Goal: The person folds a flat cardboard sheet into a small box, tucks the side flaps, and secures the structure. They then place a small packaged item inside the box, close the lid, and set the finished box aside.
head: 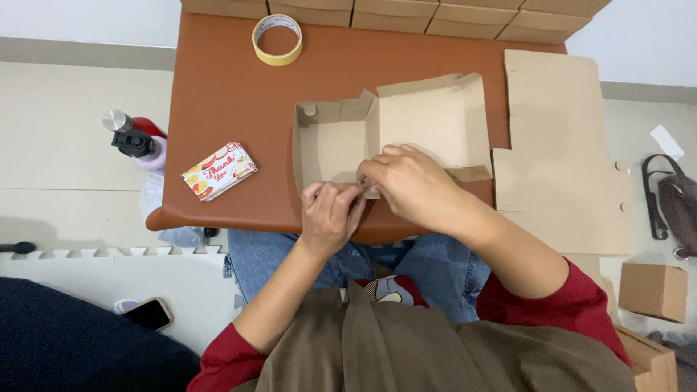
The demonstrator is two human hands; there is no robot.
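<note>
Hands pinch cardboard box near edge; long axis left-right.

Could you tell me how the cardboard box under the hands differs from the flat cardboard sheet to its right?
The half-folded box has walls standing and its lid open; the flat cardboard sheet lies wholly unfolded. Both hands, left hand and right hand, pinch the box's near wall; the sheet lies untouched. The box sits on the brown table; the sheet overhangs its right edge. Both are plain brown cardboard.
</note>
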